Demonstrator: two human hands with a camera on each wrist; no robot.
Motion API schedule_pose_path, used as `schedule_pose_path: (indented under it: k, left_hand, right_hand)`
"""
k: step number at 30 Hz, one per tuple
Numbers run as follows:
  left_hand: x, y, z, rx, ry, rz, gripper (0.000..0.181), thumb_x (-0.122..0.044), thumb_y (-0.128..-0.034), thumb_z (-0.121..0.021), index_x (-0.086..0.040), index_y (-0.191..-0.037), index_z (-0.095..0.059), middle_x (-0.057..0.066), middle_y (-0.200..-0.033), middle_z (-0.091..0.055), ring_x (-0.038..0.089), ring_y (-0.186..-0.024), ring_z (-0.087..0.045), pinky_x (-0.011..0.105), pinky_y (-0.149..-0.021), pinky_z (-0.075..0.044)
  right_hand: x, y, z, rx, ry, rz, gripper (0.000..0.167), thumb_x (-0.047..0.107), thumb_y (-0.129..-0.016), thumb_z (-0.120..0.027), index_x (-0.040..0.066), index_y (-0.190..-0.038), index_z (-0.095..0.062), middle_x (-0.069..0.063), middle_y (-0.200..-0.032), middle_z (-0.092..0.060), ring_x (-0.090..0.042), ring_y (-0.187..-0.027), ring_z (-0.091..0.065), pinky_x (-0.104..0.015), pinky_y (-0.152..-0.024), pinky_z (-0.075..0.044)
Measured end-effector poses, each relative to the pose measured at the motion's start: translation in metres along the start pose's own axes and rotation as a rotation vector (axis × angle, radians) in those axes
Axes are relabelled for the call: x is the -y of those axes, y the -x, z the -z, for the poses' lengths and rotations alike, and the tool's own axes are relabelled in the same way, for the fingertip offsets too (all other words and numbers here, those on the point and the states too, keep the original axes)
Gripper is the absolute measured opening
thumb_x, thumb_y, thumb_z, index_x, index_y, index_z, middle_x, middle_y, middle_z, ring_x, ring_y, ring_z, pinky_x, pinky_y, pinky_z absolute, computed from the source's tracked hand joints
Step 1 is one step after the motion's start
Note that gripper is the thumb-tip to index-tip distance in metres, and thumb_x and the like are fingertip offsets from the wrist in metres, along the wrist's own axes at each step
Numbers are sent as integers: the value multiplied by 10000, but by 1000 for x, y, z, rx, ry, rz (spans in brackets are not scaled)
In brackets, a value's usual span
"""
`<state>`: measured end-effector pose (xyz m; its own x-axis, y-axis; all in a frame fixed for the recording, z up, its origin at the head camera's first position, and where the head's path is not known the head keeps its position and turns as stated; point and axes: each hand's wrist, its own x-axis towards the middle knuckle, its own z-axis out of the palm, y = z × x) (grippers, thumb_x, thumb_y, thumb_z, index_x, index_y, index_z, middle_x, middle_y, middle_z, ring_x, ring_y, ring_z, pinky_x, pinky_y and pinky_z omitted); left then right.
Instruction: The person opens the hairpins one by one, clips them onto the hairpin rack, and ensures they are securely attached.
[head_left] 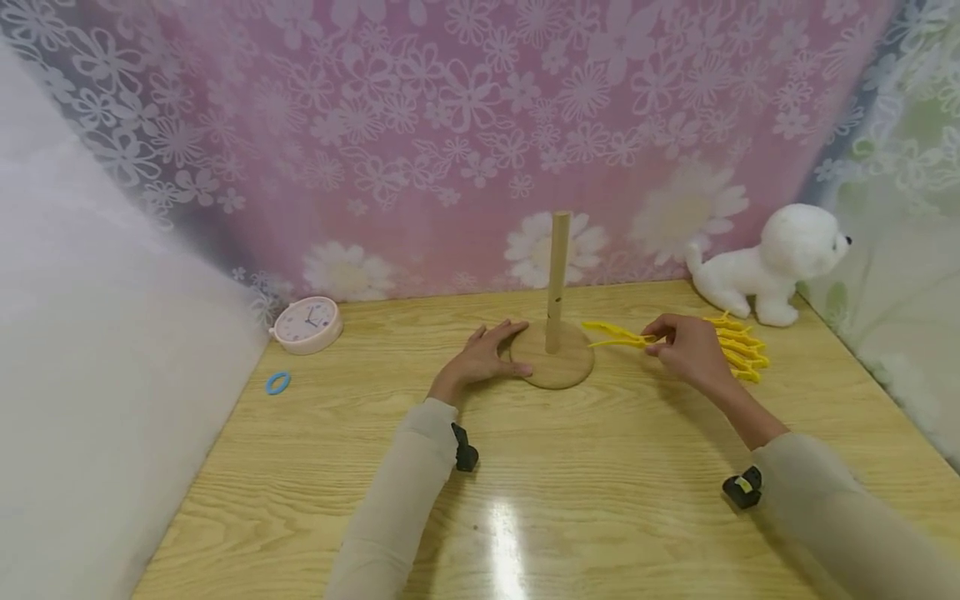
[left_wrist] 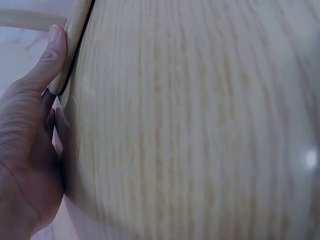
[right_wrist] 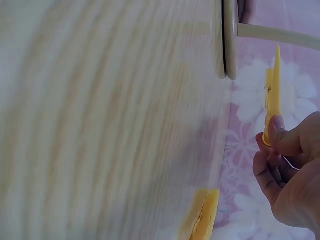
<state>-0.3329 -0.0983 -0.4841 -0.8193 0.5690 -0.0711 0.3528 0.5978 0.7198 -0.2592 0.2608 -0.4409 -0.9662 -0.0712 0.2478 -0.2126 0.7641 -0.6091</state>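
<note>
A wooden stand stands upright on the table, with a round base [head_left: 558,371] and a vertical post [head_left: 558,267] that has small dark holes low down. My left hand [head_left: 483,354] holds the base at its left rim; the thumb [left_wrist: 50,55] lies on top and the other fingers curve along the edge, partly hidden. To the right of the base, my right hand [head_left: 690,350] pinches a yellow forked plastic piece [right_wrist: 272,95] at one end, prongs towards the post and apart from it. Several similar yellow pieces [head_left: 742,350] lie just beyond that hand, which partly covers them.
A white plush dog [head_left: 765,262] stands at the back right corner. At the back left is a pink clock [head_left: 307,323], with a blue ring [head_left: 277,383] in front of it. Flowered cloth [head_left: 450,150] hangs behind the wooden table [head_left: 315,467].
</note>
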Motion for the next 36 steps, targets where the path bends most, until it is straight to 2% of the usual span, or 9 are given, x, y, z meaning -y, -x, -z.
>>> schedule_pose_path:
  k: [8,13,17,20,29,36]
  left_hand:
    - [-3,0,0,-5,-15,19,929,-472,-893,-816,-289,-1654,-317,75,-1745,-151,308,-1615,40,473,-1298,59]
    - [-2,1,-1,-9,-10,37,922,-486,-889,-816,-319,-1649,-323,46,-1748,-143,321,-1612,69,511,-1297,38]
    - [-2,1,-2,-14,-5,48,921,-487,-882,-823,-326,-1645,-332,37,-1748,-144,338,-1609,78,552,-1291,22]
    - [-3,1,-2,-20,-4,44,921,-472,-880,-831,-313,-1643,-341,42,-1747,-151,345,-1608,73,559,-1290,21]
    - [-3,-3,-3,-4,-23,3,913,-451,-901,-816,-282,-1652,-324,60,-1744,-158,288,-1617,13,479,-1298,58]
    - [-3,1,-1,-13,-7,28,911,-458,-899,-816,-290,-1650,-330,55,-1747,-144,344,-1608,72,544,-1291,29]
  right_hand:
    - [4,-22,-21,-12,14,43,74,-25,-908,-752,1,-975,-771,-190,-909,-742,-237,-630,-455,-333,-570,-348]
    - [11,-32,-33,1,-13,57,107,-82,-892,-730,-11,-960,-772,-197,-906,-751,-220,-611,-498,-307,-544,-331]
    - [20,-38,-41,18,-18,83,89,-65,-891,-740,-14,-956,-776,-200,-912,-754,-221,-608,-492,-313,-550,-340]
    - [27,-40,-47,25,-17,113,85,-65,-887,-746,-19,-954,-772,-201,-905,-753,-222,-618,-488,-327,-563,-359]
    - [32,-40,-60,62,-9,139,90,-36,-869,-789,12,-945,-779,-177,-905,-765,-202,-590,-461,-322,-534,-367]
    - [37,-39,-63,92,-3,131,122,-26,-864,-794,32,-970,-777,-155,-939,-765,-191,-607,-470,-313,-531,-380]
